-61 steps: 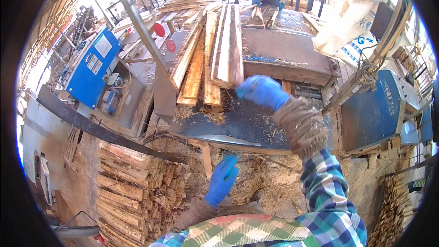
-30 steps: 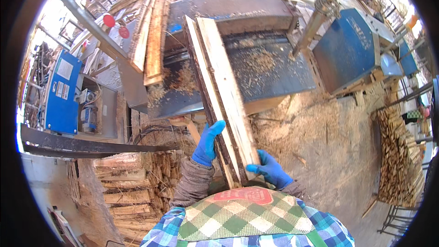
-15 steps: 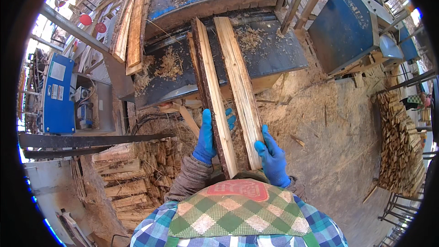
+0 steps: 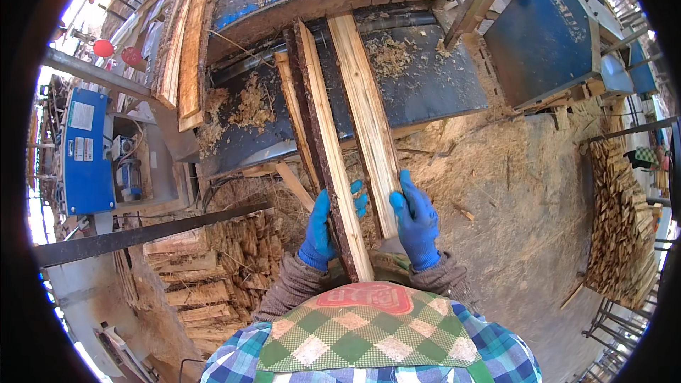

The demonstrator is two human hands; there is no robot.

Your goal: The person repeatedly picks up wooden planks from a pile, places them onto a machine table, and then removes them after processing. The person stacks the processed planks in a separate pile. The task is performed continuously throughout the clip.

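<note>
My left hand [image 4: 320, 230], in a blue glove, is wrapped round a bark-edged board [image 4: 331, 143], its thumb on the bark side and fingertips showing at the right. Gripping the near end of a paler, wider board [image 4: 367, 117] is my gloved right hand [image 4: 416, 216], thumb towards its top face. Both boards run away from me, apart from each other, with their far ends over the dark metal machine table [image 4: 433, 92]. A thinner wood strip [image 4: 293, 110] lies just left of the bark-edged board.
Sawdust heaps [image 4: 252, 106] cover parts of the machine table. Two long boards [image 4: 190, 78] rest at the far left. Stacked offcuts [image 4: 206, 294] stand at the lower left, with another wood pile [image 4: 616, 220] at right. A blue machine housing [image 4: 543, 39] stands at the far right.
The right-hand board has moved slightly away from me, its near end now farther up. My right hand has moved up with it. The view has shifted a little.
</note>
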